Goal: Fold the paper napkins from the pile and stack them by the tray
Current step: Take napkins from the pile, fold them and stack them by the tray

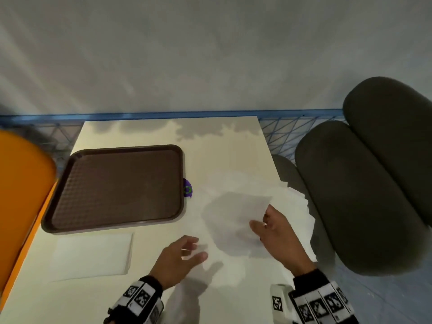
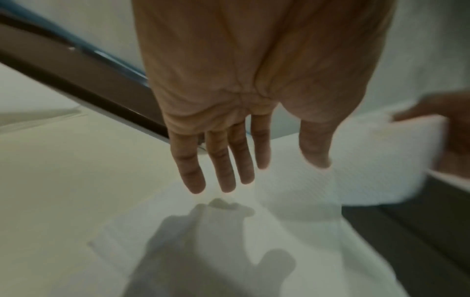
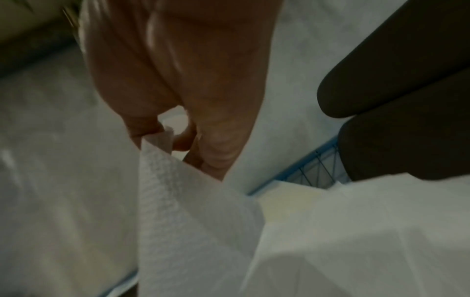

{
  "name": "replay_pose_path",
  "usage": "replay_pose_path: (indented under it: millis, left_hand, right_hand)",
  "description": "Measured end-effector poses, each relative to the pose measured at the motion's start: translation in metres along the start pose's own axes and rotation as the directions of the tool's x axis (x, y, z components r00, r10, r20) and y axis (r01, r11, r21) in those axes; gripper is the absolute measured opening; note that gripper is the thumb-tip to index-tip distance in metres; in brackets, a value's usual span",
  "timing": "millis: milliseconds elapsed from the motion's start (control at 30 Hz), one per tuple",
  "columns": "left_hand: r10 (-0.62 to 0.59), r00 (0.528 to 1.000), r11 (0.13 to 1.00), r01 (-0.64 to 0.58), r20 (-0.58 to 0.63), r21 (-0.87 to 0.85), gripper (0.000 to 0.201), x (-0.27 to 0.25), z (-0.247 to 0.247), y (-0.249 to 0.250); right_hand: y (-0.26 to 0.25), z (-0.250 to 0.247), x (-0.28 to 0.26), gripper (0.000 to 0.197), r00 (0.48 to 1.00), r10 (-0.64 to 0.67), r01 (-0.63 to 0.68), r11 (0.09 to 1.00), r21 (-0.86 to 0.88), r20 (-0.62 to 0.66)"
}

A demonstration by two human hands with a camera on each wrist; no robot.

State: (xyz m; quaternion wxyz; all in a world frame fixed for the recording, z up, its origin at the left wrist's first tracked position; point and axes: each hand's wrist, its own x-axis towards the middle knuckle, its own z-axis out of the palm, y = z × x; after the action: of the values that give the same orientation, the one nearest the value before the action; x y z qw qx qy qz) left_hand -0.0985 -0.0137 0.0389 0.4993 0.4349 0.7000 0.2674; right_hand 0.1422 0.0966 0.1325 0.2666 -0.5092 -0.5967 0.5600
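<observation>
A brown tray (image 1: 117, 183) lies on the left half of the cream table (image 1: 222, 148). Folded white napkins (image 1: 91, 256) sit stacked just in front of it. The loose napkin pile (image 1: 294, 204) spreads along the table's right edge. My right hand (image 1: 261, 216) pinches one corner of a single napkin (image 1: 238, 206) between thumb and forefinger (image 3: 145, 128), lifting that napkin (image 3: 193, 211) off the table. My left hand (image 1: 198, 249) hovers with straight fingers (image 2: 223, 170) just above the napkin's near left part and holds nothing.
An orange chair (image 1: 21, 183) stands against the table's left side. A dark grey padded seat (image 1: 362, 195) is close on the right. A blue wire rail (image 1: 163, 114) runs behind the table. A small purple object (image 1: 187, 188) peeks out beside the tray's right rim.
</observation>
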Motion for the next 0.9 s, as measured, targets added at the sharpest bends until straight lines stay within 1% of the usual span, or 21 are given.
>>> replay_pose_path:
  millis: [33,67,100,167,233,300,333,367,400,467,500,567,600,667,767,800,867,900]
  left_hand:
    - [-0.039,0.999,0.99,0.037,-0.016,-0.138,0.06,-0.003,-0.005,0.013]
    - [-0.055,0.998,0.965,0.055,0.007,-0.255,0.069,-0.006,-0.01,0.025]
    - [-0.048,0.997,0.935,0.065,0.057,-0.348,0.076,-0.009,-0.013,0.036]
    - [-0.001,0.983,0.87,0.09,0.181,-0.484,0.091,-0.015,-0.02,0.054]
    - [0.056,0.965,0.803,0.109,0.256,-0.586,0.102,-0.021,-0.026,0.063]
    - [0.112,0.952,0.72,0.12,0.284,-0.684,0.105,-0.029,-0.034,0.072]
    - [0.137,0.947,0.672,0.127,0.291,-0.73,0.099,-0.034,-0.038,0.075]
    - [0.17,0.941,0.643,0.12,0.294,-0.756,0.09,-0.037,-0.044,0.077]
    - [0.193,0.936,0.649,0.103,0.294,-0.754,0.081,-0.041,-0.051,0.081]
    - [0.225,0.929,0.742,0.032,0.294,-0.67,0.064,-0.048,-0.066,0.084]
    - [0.234,0.931,0.77,-0.001,0.281,-0.638,0.051,-0.05,-0.073,0.084]
    - [0.229,0.944,0.799,-0.042,0.238,-0.599,0.028,-0.058,-0.087,0.087]
    - [0.23,0.949,0.812,-0.065,0.217,-0.58,0.024,-0.06,-0.094,0.087]
    - [0.267,0.941,0.828,-0.115,0.206,-0.549,0.023,-0.068,-0.109,0.086]
    - [0.323,0.931,0.857,-0.211,0.171,-0.471,0.046,-0.075,-0.133,0.081]
    - [0.335,0.929,0.848,-0.224,0.158,-0.48,0.052,-0.078,-0.14,0.08]
    - [0.369,0.92,0.805,-0.244,0.135,-0.541,0.059,-0.081,-0.153,0.079]
    - [0.393,0.91,0.79,-0.261,0.13,-0.554,0.057,-0.083,-0.16,0.076]
  right_hand:
    - [-0.011,-0.004,-0.012,0.031,0.999,-0.037,0.037,0.999,0.003,0.037]
    - [-0.021,-0.007,-0.023,0.035,0.996,-0.072,0.071,0.997,0.015,0.055]
    - [-0.031,-0.01,-0.032,0.036,0.993,-0.1,0.099,0.995,0.024,0.06]
    - [-0.04,-0.013,-0.045,0.037,0.988,-0.146,0.142,0.988,0.061,0.057]
    - [-0.043,-0.012,-0.054,0.039,0.988,-0.153,0.148,0.983,0.108,0.034]
    - [-0.045,-0.008,-0.062,0.04,0.989,-0.15,0.148,0.98,0.132,-0.001]
    - [-0.046,-0.005,-0.067,0.04,0.989,-0.147,0.149,0.98,0.128,-0.028]
    - [-0.046,-0.003,-0.07,0.04,0.988,-0.142,0.148,0.981,0.122,-0.054]
    - [-0.047,0.0,-0.074,0.039,0.989,-0.133,0.141,0.982,0.129,-0.068]
    - [-0.048,0.006,-0.081,0.037,0.992,-0.1,0.113,0.974,0.196,-0.073]
    - [-0.049,0.01,-0.084,0.037,0.994,-0.084,0.097,0.966,0.24,-0.065]
    - [-0.048,0.02,-0.089,0.033,0.997,-0.068,0.076,0.945,0.318,-0.036]
    - [-0.049,0.026,-0.09,0.03,0.998,-0.063,0.064,0.944,0.323,-0.013]
    - [-0.049,0.037,-0.092,0.025,0.999,-0.051,0.048,0.958,0.284,0.001]
    - [-0.055,0.053,-0.092,0.014,0.994,-0.066,0.091,0.943,0.319,-0.088]
    - [-0.058,0.058,-0.091,0.013,0.991,-0.089,0.117,0.941,0.316,-0.102]
    - [-0.062,0.063,-0.092,0.024,0.979,-0.168,0.196,0.933,0.303,-0.115]
    - [-0.065,0.068,-0.092,0.019,0.973,-0.197,0.225,0.921,0.317,-0.119]
